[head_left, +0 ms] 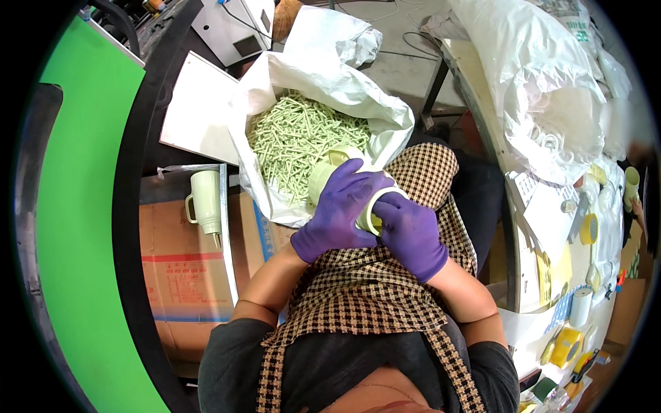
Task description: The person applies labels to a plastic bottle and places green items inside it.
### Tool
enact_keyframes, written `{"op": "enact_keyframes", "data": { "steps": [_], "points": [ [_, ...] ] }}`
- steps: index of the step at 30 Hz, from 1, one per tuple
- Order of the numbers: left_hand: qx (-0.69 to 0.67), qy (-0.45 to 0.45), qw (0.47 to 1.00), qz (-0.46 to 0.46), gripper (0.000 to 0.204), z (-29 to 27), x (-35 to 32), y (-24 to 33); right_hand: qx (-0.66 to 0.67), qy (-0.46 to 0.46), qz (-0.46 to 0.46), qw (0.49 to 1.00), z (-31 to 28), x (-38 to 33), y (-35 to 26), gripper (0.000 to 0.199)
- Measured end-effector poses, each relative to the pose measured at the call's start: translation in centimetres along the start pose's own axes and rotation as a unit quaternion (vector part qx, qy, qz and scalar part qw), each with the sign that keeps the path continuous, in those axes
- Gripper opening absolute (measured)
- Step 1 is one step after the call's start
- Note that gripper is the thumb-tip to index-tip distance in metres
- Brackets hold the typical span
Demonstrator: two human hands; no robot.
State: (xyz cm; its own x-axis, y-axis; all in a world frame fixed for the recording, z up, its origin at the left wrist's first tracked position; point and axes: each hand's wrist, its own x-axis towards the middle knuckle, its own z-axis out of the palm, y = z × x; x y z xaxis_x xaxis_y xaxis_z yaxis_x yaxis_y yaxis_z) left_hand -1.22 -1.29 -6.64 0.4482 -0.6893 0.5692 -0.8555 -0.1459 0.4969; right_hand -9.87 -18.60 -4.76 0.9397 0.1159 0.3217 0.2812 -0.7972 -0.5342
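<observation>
Over my lap I hold a pale green plastic mug (pixel 319 182), lying tilted with its round opening toward my right hand. My left hand (pixel 348 203), in a purple glove, is wrapped round the mug's body and hides much of it. At the rim, my right hand (pixel 411 230), also in a purple glove, has its bent fingers in the opening; whether they grip a small part inside is hidden. Just beyond the mug, an open white sack (pixel 323 76) holds a heap of thin pale green plastic sticks (pixel 296 138).
On the left, a similar pale green mug (pixel 205 199) with a handle lies over a brown carton (pixel 186 275), near a green conveyor belt (pixel 82 227). A table on the right bears a clear bag of white rings (pixel 547 138), papers (pixel 551 213) and yellow tape rolls (pixel 567 346).
</observation>
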Motion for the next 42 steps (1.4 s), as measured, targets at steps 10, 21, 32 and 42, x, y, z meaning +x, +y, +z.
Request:
{"op": "enact_keyframes", "data": {
  "steps": [10,21,32,42],
  "points": [
    [0.049,-0.054,0.997,0.002,0.077,1.6,0.9,1.3,0.152,-0.12,-0.048,0.98,-0.5,-2.2,3.7,0.016],
    [0.245,-0.094,0.947,0.185,0.064,2.8,1.0,1.3,0.2,0.214,-0.098,0.951,-6.3,-11.9,4.9,0.031],
    [0.113,-0.243,0.879,0.394,0.036,9.3,3.6,6.5,-0.359,0.351,0.506,0.702,-17.3,-50.3,16.5,0.054],
    [0.132,-0.281,0.857,0.412,0.048,10.3,4.4,6.8,-0.209,0.471,0.544,0.663,-17.6,-47.3,17.0,0.018]
  ]
}}
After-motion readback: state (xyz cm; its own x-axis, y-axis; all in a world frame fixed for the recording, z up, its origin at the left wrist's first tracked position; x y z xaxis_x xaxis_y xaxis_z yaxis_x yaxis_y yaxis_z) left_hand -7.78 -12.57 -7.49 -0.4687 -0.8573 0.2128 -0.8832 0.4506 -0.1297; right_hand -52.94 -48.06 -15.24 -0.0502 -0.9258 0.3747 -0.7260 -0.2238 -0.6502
